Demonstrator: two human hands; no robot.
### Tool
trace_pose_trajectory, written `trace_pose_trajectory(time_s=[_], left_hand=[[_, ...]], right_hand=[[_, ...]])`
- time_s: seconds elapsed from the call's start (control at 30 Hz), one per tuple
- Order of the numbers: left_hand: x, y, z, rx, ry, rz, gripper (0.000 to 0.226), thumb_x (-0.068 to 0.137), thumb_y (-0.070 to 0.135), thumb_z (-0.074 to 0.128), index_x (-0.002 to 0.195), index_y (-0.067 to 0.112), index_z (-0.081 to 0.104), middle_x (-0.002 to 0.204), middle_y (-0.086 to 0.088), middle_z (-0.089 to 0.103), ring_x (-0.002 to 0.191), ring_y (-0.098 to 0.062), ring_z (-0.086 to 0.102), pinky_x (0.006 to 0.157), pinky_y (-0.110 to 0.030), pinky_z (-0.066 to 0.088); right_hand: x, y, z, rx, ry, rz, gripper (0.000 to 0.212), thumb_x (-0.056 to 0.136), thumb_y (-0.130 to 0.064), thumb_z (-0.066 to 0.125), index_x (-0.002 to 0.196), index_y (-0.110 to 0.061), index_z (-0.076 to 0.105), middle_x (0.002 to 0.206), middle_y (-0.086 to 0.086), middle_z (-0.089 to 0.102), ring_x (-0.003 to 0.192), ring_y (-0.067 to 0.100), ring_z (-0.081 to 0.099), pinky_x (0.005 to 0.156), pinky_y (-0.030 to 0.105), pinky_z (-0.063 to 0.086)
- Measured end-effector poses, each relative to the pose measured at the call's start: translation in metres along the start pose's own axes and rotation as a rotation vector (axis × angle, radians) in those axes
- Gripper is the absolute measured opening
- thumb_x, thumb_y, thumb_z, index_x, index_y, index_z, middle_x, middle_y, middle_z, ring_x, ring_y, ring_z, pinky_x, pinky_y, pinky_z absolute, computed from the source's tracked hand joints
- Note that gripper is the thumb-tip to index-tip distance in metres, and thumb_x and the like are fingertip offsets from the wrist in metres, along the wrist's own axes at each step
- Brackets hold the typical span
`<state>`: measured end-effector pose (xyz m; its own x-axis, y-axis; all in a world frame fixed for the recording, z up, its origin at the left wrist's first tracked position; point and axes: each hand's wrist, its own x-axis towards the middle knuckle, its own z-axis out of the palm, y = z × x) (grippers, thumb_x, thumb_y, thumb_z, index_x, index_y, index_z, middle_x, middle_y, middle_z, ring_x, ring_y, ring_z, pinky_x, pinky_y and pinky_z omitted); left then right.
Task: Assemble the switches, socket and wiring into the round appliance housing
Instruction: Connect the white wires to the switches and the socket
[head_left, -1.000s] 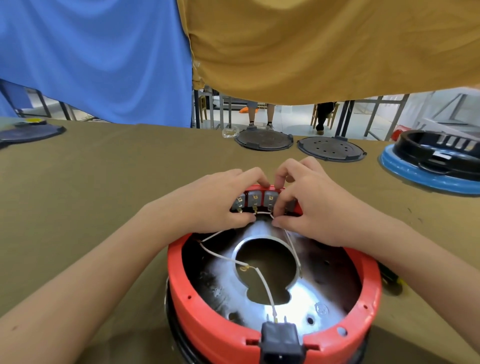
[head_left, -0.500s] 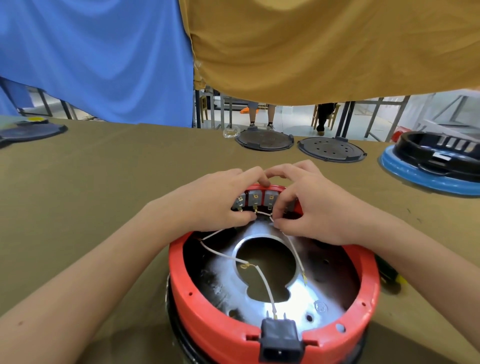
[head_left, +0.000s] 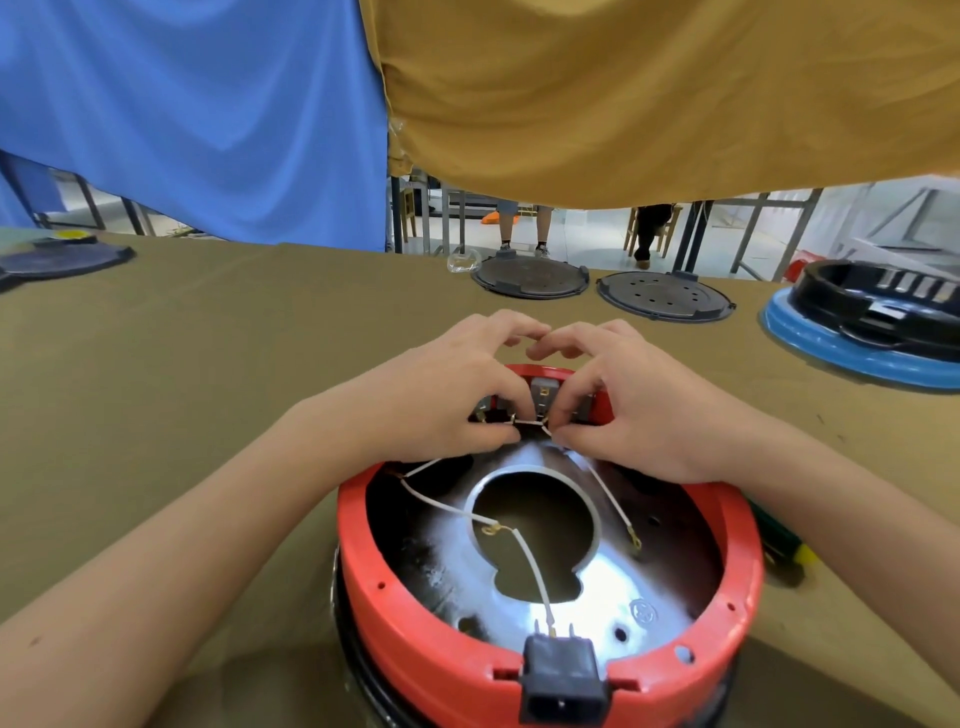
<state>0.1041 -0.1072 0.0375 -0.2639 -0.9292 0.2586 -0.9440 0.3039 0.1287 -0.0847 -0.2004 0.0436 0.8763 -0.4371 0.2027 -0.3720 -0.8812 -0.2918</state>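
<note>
The round red housing lies upside down in front of me, its shiny metal base plate showing inside. A black power socket sits in the near rim, with a white wire running from it. At the far rim a row of grey switches shows between my hands. My left hand pinches a white wire end at the switch terminals. My right hand pinches the wire beside it, fingers curled over the rim. Another white wire hangs loose with a ring terminal.
Two dark round lids lie at the table's far edge. A black housing on a blue base stands at the right, a dark lid at the far left. A green-yellow tool lies beside the red housing.
Both hands shifted slightly at the switch row; my fingertips now meet above the far rim, and the thumbs pinch the wire ends closer to the middle switch.
</note>
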Motion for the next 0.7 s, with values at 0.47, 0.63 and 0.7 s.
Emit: trace_pose_trajectory(time_s=[0.47, 0.63, 0.7], left_hand=[[0.002, -0.0002, -0.0012, -0.041, -0.066, -0.037, 0.007, 0.091, 0.03, 0.069, 0.09, 0.024, 0.067, 0.142, 0.002, 0.032, 0.134, -0.013, 0.032, 0.11, -0.032, 0.031], [0.0026, 0.0009, 0.0, -0.055, -0.043, -0.044, 0.005, 0.09, 0.03, 0.07, 0.09, 0.025, 0.069, 0.137, 0.002, 0.036, 0.13, -0.012, 0.036, 0.109, -0.036, 0.035], [0.0022, 0.0007, -0.0005, -0.066, -0.038, -0.047, 0.004, 0.09, 0.029, 0.071, 0.088, 0.025, 0.07, 0.134, 0.003, 0.037, 0.127, -0.012, 0.037, 0.107, -0.036, 0.036]], right_hand=[[-0.0001, -0.0039, 0.005, -0.143, 0.037, -0.017, 0.012, 0.082, -0.036, 0.075, 0.077, -0.026, 0.079, 0.131, -0.014, 0.048, 0.114, 0.006, 0.027, 0.095, 0.028, 0.038], [0.0014, -0.0038, 0.0043, -0.141, 0.018, 0.0, 0.009, 0.085, -0.035, 0.074, 0.084, -0.028, 0.08, 0.131, -0.014, 0.047, 0.113, 0.007, 0.029, 0.093, 0.021, 0.028], [0.0014, -0.0038, 0.0036, -0.123, 0.006, 0.005, 0.006, 0.086, -0.032, 0.075, 0.085, -0.03, 0.08, 0.131, -0.013, 0.047, 0.115, 0.008, 0.031, 0.094, 0.021, 0.028]])
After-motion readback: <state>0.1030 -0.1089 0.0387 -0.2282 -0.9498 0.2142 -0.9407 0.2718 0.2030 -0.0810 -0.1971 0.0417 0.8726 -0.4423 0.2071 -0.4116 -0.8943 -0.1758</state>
